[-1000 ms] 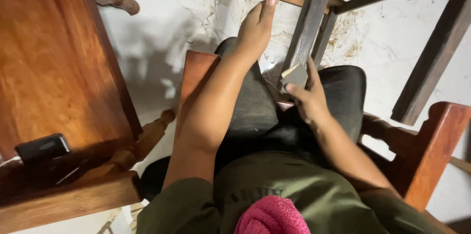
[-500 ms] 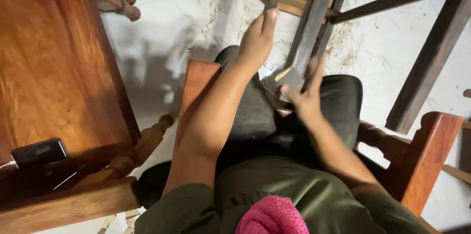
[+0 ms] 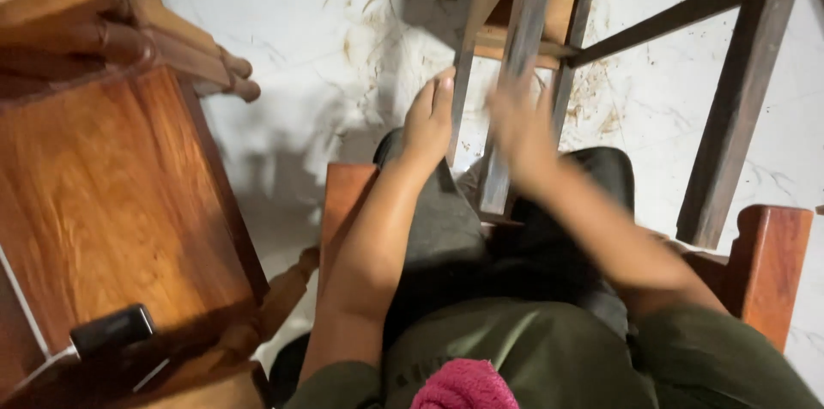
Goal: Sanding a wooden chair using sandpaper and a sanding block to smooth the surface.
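Slid up the leg point(image 3: 515, 57) since before, right hand point(image 3: 519, 121) blurred, grip untellable; left hand point(image 3: 427, 121) flat, steadying; lower leg greyed, unfinished.

right hand point(image 3: 518, 121) — blurred, fingers not separable, what it holds cannot be told | wooden leg point(image 3: 515, 74) between the hands — top cut by upper edge, lower end hidden behind the right hand | left hand point(image 3: 427, 117) — fingertips partly behind a slat | black device point(image 3: 112, 329) far left of the hands — too blurred to identify
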